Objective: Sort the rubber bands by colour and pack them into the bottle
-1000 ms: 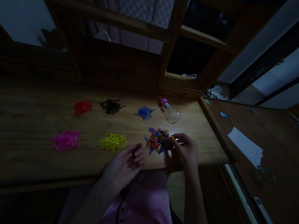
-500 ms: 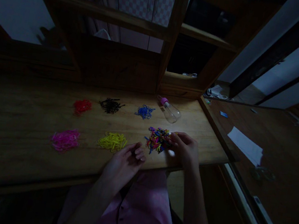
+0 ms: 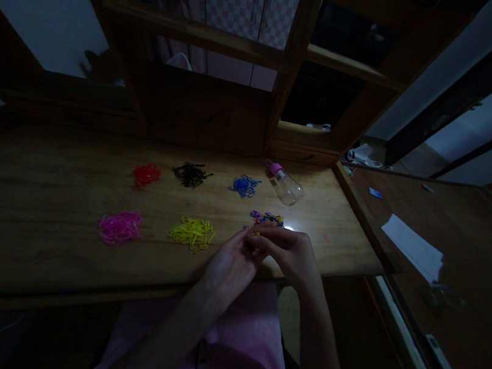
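Observation:
My right hand [image 3: 291,252] pinches a small yellow rubber band [image 3: 256,234] against the palm side of my left hand [image 3: 234,262]. The left hand is turned palm up with its fingers curled, and more yellow shows inside it; the fingers partly hide how much it holds. Just behind both hands lies a mixed heap of coloured rubber bands [image 3: 266,218], largely covered by them. To the left is a pile of yellow rubber bands [image 3: 192,233]. Pink rubber bands [image 3: 120,227] lie farther left. In the back row are red [image 3: 146,176], black [image 3: 192,174] and blue rubber bands [image 3: 244,185].
A clear bottle with a pink cap [image 3: 287,187] lies on its side behind the mixed heap. Wooden shelving [image 3: 210,111] rises at the back of the wooden table [image 3: 61,181]. On a lower surface to the right lie white papers [image 3: 412,246].
My right hand has moved left from the mixed heap to meet my left hand, which has come right and closer to the heap. The view has shifted slightly.

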### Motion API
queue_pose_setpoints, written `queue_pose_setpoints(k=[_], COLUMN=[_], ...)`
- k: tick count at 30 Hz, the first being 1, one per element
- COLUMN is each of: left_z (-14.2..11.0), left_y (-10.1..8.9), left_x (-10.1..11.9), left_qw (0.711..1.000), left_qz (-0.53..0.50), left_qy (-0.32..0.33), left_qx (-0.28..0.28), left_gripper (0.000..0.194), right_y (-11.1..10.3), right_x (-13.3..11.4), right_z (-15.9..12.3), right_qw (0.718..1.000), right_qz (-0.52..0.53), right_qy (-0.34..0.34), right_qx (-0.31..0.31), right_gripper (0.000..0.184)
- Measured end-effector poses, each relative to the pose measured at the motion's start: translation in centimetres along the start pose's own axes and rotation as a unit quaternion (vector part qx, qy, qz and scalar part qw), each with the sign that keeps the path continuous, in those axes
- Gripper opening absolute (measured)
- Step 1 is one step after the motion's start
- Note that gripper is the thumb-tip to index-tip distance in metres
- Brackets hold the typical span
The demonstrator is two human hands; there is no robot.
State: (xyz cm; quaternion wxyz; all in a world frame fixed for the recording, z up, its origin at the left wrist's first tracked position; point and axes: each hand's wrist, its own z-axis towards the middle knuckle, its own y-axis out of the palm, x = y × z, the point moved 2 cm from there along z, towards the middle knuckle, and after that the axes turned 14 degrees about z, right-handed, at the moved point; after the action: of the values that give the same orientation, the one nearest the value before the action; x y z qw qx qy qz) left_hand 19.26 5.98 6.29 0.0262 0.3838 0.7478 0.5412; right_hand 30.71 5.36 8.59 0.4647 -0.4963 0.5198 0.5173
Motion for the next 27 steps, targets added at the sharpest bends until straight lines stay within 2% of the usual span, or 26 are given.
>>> queue_pose_setpoints(k=[4,16,23,27], left_z=[-0.2,-0.1,-0.3,-0.4], left_y=[0.0,-0.4,-0.4,-0.4], left_x=[0.2,0.1,0.3,0.2], left_qw=[1.000,0.999,0.999,0.998], left_qz=[0.006,-0.003,-0.036,-0.060], left_qy=[0.001,-0.002,-0.009,-0.014], left_qx=[-0.030,-0.039,-0.003,-0.012], left_gripper=[0.032,0.032,0.029,0.030], right_y=[0.0,-1.1,-1.0,-1.4], right_x=[-0.2,-0.7,-1.8,-1.6], right_z=[-0.3,-0.5,-0.9,-0.9], right_qw=[0.999,0.999,0.998,0.997], right_qz=[-0.034,0.040,0.042,0.069], right_qy=[-0.025,0.008,-0.007,-0.023], right_qx=[-0.008,-0.015,-0.051,-0.010], right_gripper=[0.022,0.033,0.027,0.027])
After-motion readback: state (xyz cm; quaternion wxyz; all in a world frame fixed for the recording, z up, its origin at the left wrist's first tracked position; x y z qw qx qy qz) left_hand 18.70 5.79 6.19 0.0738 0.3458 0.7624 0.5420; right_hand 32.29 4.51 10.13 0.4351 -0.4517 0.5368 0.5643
